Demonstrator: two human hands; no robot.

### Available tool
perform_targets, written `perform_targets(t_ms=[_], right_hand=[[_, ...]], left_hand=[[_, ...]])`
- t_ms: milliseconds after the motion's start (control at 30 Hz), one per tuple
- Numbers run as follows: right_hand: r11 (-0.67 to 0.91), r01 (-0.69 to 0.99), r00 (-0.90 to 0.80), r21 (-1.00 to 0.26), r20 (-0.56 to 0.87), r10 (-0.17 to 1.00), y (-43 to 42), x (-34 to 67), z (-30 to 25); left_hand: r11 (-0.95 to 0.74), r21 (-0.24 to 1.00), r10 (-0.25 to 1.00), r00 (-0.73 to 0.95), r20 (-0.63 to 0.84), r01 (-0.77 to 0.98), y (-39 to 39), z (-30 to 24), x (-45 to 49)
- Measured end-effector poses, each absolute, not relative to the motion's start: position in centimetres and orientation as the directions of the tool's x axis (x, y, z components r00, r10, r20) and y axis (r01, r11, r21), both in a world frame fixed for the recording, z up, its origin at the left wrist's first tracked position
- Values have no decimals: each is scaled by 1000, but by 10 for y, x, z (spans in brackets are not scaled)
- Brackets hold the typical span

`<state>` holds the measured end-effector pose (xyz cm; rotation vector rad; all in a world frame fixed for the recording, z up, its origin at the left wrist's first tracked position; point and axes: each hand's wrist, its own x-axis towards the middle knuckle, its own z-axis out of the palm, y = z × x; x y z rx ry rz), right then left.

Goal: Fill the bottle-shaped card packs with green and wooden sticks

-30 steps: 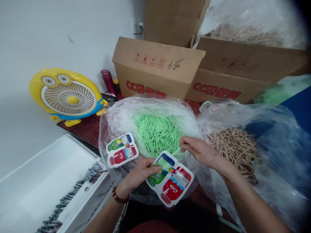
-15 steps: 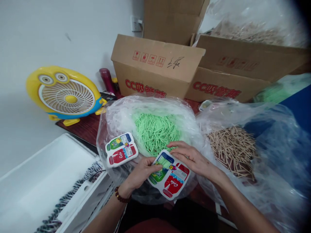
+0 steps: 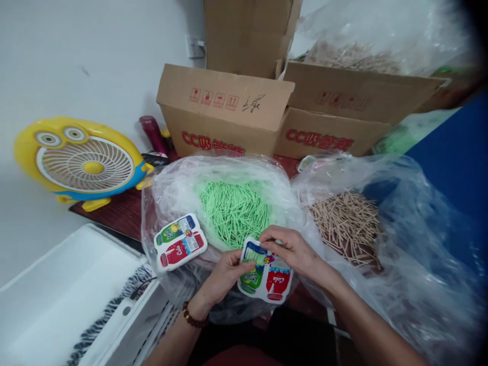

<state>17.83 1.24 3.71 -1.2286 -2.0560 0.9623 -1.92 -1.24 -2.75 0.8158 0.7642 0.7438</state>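
My left hand (image 3: 223, 278) grips a white bottle-shaped plastic pack (image 3: 279, 277) by its left side, the thumb lying over the front. The pack has a green Sprite half and a red Cola half; pale green sticks show in a window on the green half. At its top edge, my right hand (image 3: 292, 251) is closed with thumb and fingertips on the pack; whether a stick is between them is hidden. Just beyond lies a heap of thin green sticks (image 3: 234, 211) in an open clear plastic bag (image 3: 171, 178). A second similar pack (image 3: 180, 243) rests on the bag's left side.
Brown sticks (image 3: 346, 223) lie in another clear bag at right. Behind stand open cardboard boxes (image 3: 213, 122) with red print. A yellow fan (image 3: 93, 165) and a dark red bottle (image 3: 152, 133) are at left, above a white bin (image 3: 49, 284).
My right fingers, earlier stretched over the pack's top edge, are now curled in against it. The pack is turned slightly more upright. The whole view has shifted a little to the right.
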Motion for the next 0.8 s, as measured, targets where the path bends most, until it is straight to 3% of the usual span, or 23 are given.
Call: perform_targets(t_ms=[167, 300, 433, 600, 800], right_hand=[[326, 555, -402, -765, 96, 911, 11, 180, 40], [250, 590, -375, -768, 14, 927, 6, 186, 46], [287, 590, -405, -755, 31, 914, 2, 188, 56], [307, 602, -402, -737, 53, 914, -3, 192, 66], [239, 654, -365, -718, -22, 931, -15, 219, 58]], left_hand=[[432, 859, 842, 464, -276, -273, -14, -23, -6], [342, 921, 868, 437, -234, -187, -15, -15, -4], [314, 929, 876, 436, -204, -196, -16, -6, -3], [228, 940, 943, 296, -149, -254, -11, -1, 5], [183, 954, 973, 181, -142, -237, -8, 0, 19]])
